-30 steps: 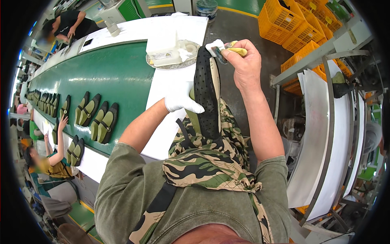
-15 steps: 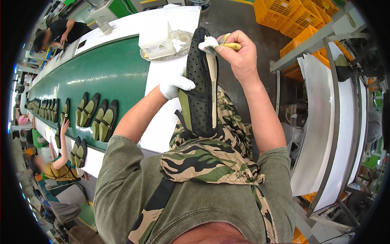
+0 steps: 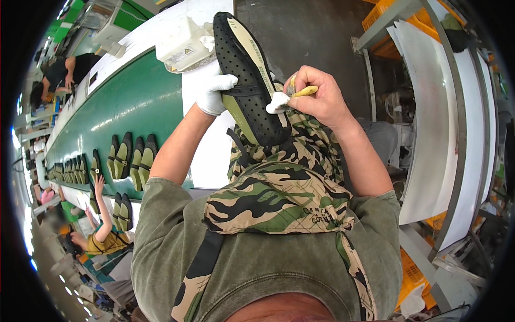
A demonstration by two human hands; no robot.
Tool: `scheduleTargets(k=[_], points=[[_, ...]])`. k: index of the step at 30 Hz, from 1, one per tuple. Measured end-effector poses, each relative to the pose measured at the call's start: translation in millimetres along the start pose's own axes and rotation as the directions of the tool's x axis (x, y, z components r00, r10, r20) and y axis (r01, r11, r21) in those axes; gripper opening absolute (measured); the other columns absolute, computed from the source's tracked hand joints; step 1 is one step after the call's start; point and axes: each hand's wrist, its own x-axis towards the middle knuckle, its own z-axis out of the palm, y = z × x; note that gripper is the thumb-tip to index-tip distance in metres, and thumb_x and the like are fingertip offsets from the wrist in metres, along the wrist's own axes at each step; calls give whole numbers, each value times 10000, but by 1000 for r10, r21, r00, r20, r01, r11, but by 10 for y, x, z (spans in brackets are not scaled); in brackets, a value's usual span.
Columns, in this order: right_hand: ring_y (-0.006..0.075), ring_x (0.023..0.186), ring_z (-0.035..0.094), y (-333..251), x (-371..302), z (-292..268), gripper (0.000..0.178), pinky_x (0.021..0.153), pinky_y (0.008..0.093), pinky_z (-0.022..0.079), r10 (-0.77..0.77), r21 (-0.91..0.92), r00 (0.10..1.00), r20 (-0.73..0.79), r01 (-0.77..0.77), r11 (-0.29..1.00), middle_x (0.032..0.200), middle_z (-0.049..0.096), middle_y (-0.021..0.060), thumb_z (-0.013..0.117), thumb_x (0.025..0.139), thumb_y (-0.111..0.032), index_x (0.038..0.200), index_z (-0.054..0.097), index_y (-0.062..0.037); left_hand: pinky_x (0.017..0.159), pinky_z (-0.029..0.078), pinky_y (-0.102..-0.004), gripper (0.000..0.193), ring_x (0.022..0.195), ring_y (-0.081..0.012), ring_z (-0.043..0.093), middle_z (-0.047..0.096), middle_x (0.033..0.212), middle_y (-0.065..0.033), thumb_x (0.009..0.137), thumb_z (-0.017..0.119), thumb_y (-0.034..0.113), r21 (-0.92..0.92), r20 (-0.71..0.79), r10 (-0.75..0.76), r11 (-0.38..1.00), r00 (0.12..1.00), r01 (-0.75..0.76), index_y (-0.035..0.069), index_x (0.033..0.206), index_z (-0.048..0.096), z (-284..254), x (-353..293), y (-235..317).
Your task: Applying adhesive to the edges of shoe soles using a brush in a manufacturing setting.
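Note:
In my white-gloved left hand (image 3: 213, 94), closed on its side, is a shoe (image 3: 236, 61) with a black dotted surface, an olive-green heel side and a dark strap. It slants over my lap, and a cream strip with lettering runs along its right edge. My bare right hand (image 3: 324, 102) is closed in a pinch on a small yellow-handled tool (image 3: 306, 91), whose kind I cannot make out. A white wad (image 3: 277, 103) at its tip rests against the shoe's lower right edge. The left fingers behind the shoe are mostly hidden.
Pairs of green-and-black shoes (image 3: 142, 163) stand on the green conveyor belt (image 3: 139, 96) at left. A white container (image 3: 185, 45) stands beyond my left hand. One co-worker (image 3: 102, 236) reaches toward the belt; another stands farther up. A metal rack (image 3: 453, 161) with white sheets is at right.
The shoe has tilted, its far end going left and up. My right hand and the white wad have moved from near its far end down to its lower right edge.

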Motion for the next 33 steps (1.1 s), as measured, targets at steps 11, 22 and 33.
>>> scheduleTargets(k=[11,22,33], points=[[101,824,561,118,-211,-354,226,728,254,436,-150,60,988,24,148,987,902,646,102,675,747,46,789,487,-72,1073,469,-449,738,1182,-324,605,606,1300,-167,735,707,149,139,42,-44,990,998,37,6,1411,450,207,274,-115],[144,840,590,560,-624,-1480,208,760,281,446,-159,387,826,-540,412,825,939,648,102,672,759,30,831,518,-89,1055,486,-473,778,1175,-347,617,623,1282,-177,699,739,174,446,259,-15,889,966,-106,-11,1400,455,1506,1373,389],[134,692,587,1762,-1135,-2065,190,629,282,454,147,397,656,-740,251,883,804,629,52,690,745,41,840,561,-60,1017,510,-401,551,1071,-289,674,674,1184,-178,850,647,274,639,645,-309,720,699,-272,-38,1296,558,4479,2912,261]])
